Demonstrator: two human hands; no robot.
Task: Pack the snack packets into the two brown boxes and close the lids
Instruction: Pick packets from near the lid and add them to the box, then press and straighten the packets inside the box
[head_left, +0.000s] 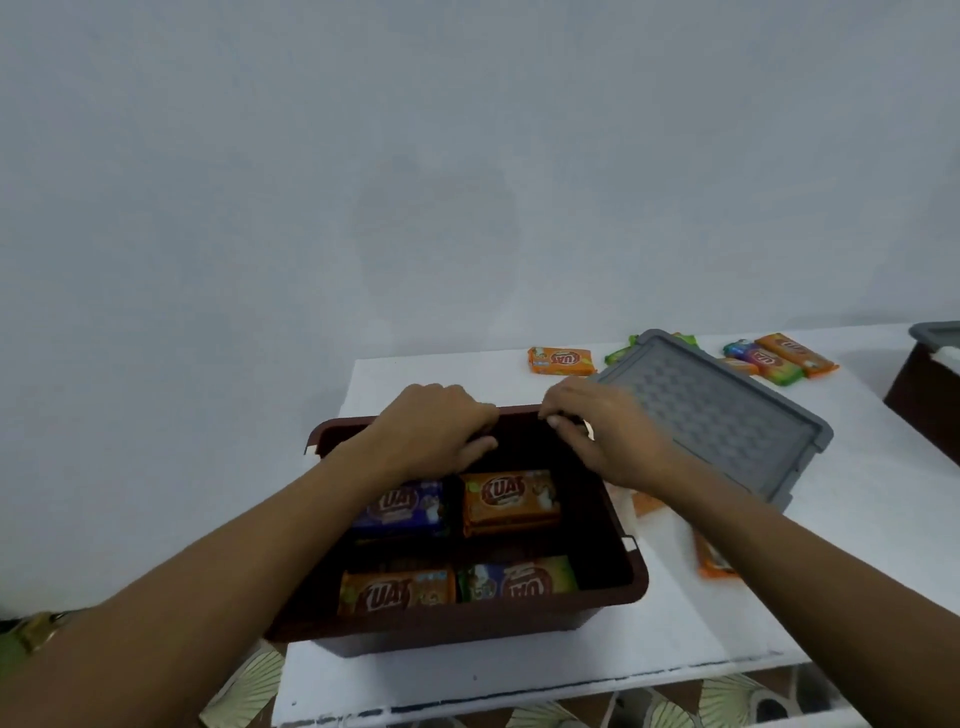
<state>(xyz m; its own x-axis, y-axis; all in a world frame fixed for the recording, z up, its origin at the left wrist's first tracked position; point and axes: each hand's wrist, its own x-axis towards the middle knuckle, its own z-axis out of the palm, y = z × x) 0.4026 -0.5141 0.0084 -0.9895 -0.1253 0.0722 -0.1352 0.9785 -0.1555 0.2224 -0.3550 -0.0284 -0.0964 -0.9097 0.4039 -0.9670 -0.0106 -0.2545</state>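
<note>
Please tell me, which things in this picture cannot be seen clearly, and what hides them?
Head view only:
Second brown box: cut off by the right edge; its contents are unseen.
Green packet: mostly behind the grey lid.
Orange packet: partly under the right forearm.
What the right hand holds, if anything, at the open brown box's far rim: dark, blurred.
Blue packet: its left part under the left hand.

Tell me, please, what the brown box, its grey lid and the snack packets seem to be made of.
Brown box: probably moulded plastic, smooth with a rounded rim. Grey lid: likely plastic too, matte, with a moulded woven pattern. Snack packets: glossy printed film, seemingly plastic.
</note>
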